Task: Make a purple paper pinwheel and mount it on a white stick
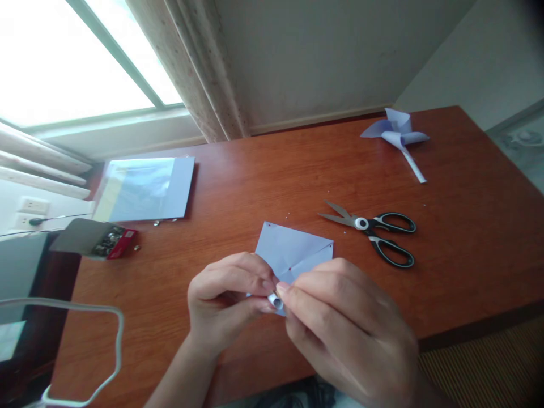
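A light blue paper square (pixel 293 249) with crease lines and small red dots lies on the wooden table (pixel 459 226), its near corner lifted between my hands. My left hand (pixel 225 300) is closed, pinching a small silvery piece (pixel 275 300) at the paper's near edge. My right hand (pixel 344 323) meets it from the right, fingertips pinched on the same small piece and the paper corner. What exactly the small piece is I cannot make out.
Black-handled scissors (pixel 374 229) lie to the right of the paper. A finished blue paper pinwheel (pixel 397 136) lies at the far right. A stack of paper sheets (pixel 147 190) and an open small red box (pixel 102 238) sit at the left. A white cable (pixel 110 351) loops at lower left.
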Action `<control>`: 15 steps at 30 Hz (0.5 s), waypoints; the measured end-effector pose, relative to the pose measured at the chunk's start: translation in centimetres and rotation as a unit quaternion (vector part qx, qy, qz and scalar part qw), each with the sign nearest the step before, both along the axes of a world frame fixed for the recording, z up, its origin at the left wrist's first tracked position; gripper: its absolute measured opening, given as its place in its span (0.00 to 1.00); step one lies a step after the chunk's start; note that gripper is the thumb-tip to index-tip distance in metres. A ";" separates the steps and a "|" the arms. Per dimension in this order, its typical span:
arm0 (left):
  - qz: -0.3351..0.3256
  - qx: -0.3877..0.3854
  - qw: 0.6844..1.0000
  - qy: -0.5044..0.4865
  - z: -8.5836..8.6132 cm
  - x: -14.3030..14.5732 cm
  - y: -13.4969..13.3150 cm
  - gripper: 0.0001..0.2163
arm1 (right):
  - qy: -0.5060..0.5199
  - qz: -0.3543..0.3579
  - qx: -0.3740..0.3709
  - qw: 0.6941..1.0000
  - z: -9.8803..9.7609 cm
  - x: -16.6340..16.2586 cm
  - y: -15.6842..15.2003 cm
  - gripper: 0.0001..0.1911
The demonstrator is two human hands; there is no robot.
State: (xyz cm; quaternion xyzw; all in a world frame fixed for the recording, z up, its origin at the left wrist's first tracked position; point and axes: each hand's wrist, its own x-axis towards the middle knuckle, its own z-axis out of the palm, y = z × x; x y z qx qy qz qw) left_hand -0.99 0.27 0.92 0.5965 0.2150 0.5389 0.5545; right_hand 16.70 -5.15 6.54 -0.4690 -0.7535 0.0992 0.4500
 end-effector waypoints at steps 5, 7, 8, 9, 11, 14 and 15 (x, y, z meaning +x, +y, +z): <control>-0.002 -0.009 1.000 -0.003 0.0 0.0 -0.1 0.06 | 0.004 -0.004 -0.001 1.000 -0.1 -0.1 0.1 0.08; 0.001 -0.013 1.000 -0.005 0.0 0.0 -0.1 0.07 | 0.005 -0.005 -0.007 1.000 -0.1 -0.2 0.2 0.09; 0.002 -0.014 1.000 -0.007 0.0 0.0 -0.1 0.07 | 0.007 -0.006 -0.010 1.000 -0.1 -0.2 0.3 0.08; 0.002 -0.015 1.000 -0.009 0.1 0.1 -0.1 0.07 | 0.011 -0.009 -0.010 1.000 -0.1 -0.2 0.4 0.08; -0.001 -0.022 1.000 -0.013 0.1 0.2 -0.1 0.06 | 0.016 -0.015 -0.012 1.000 -0.1 -0.2 0.5 0.07; -0.011 -0.022 1.000 -0.009 0.2 0.3 -0.1 0.05 | 0.019 -0.035 -0.010 0.999 -0.1 -0.2 0.5 0.07; -0.012 -0.022 1.000 -0.008 0.3 0.3 -0.1 0.05 | 0.019 -0.040 -0.010 0.999 -0.1 -0.2 0.5 0.07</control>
